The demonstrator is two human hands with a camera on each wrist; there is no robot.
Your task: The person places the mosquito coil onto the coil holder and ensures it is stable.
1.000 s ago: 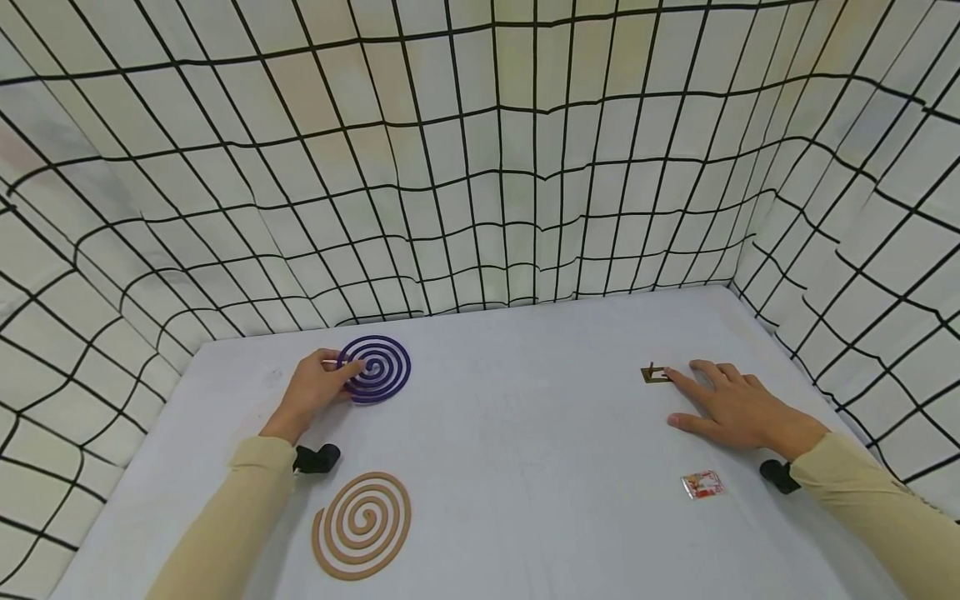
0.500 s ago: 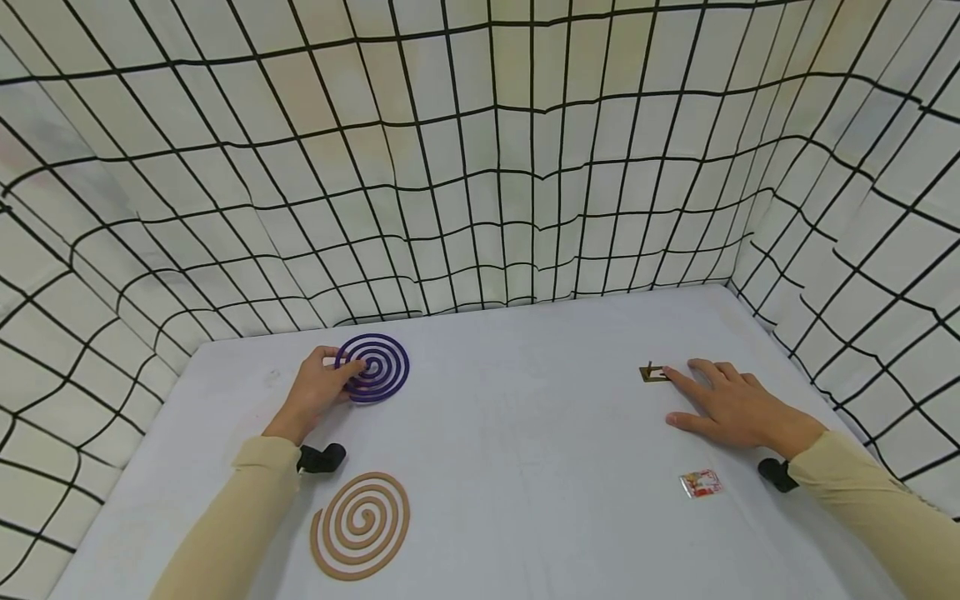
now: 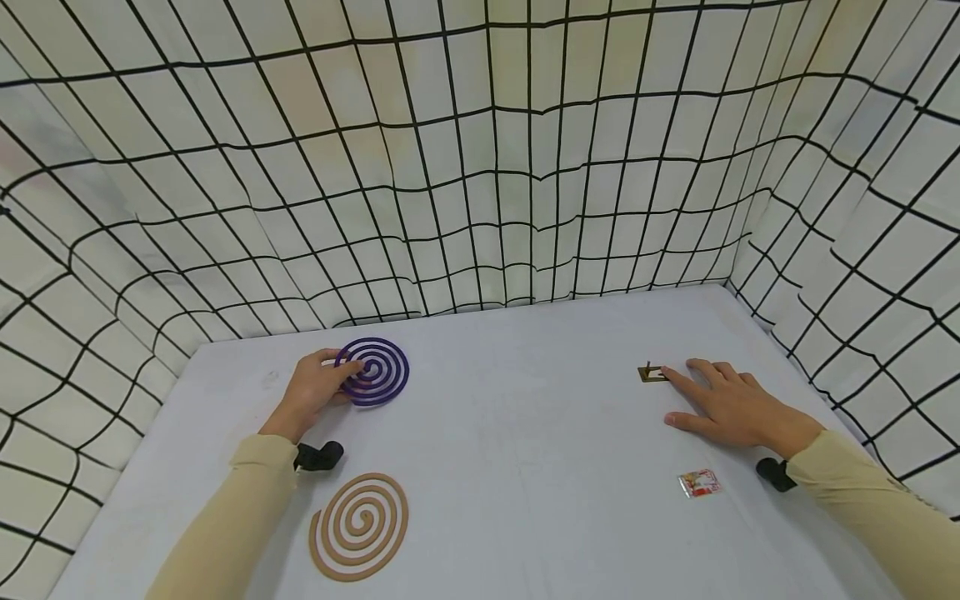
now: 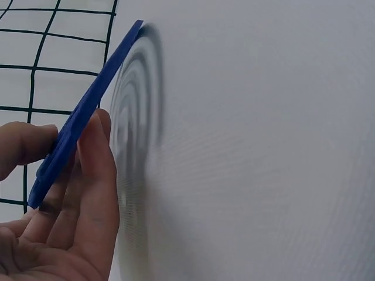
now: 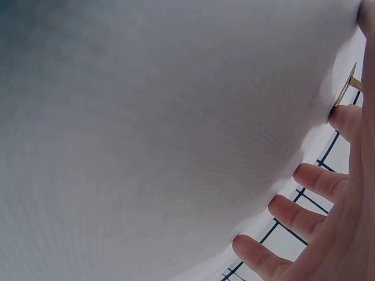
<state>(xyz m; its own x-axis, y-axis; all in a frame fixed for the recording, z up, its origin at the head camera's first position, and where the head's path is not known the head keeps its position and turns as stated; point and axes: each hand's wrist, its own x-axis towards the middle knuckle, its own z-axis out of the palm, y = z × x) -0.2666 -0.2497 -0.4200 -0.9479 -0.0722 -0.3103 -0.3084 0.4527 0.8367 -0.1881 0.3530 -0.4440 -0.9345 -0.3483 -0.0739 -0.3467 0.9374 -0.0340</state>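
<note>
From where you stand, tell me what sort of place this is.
Probably an indoor recording booth: a white table, a black grid on the pale walls behind and beside it, and small black wrist devices.

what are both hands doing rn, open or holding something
Left hand: closed, holding the purple coil between thumb and fingers.
Right hand: open, fingers spread, index fingertip touching the small metal stand.
</note>
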